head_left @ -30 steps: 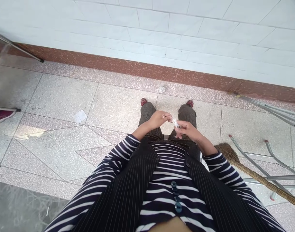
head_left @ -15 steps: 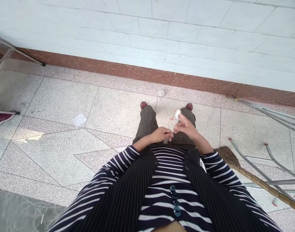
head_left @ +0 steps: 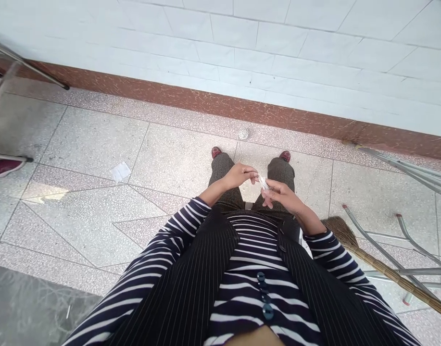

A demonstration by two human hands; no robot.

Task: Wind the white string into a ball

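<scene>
Right hand [head_left: 283, 196]: gripping a small white yarn bundle [head_left: 263, 182] at the fingers, palm partly turned in. Can't resolve how the turns wrap round them. Left hand [head_left: 240, 176]: fingers bent, tips at the bundle's upper end; can't tell if they pinch a strand, too small. Bundle sits between the two hands, above the lap, between the knees.

Yarn ball [head_left: 243, 133] is on the floor [head_left: 90, 144], near its wall-side edge, just short of the red-brown skirting [head_left: 170, 98]. Loose strand [head_left: 239, 150] runs from the ball toward the person; its path is lost against the pale tiles.

Floor, left of the person: white paper [head_left: 120, 171] lying flat, well apart from the hands. Far left: maroon shoe [head_left: 6, 167] by a metal leg. Right: straw broom [head_left: 339, 229] beside the right sleeve, its handle crossing a metal frame [head_left: 371, 242] with red-tipped legs.
</scene>
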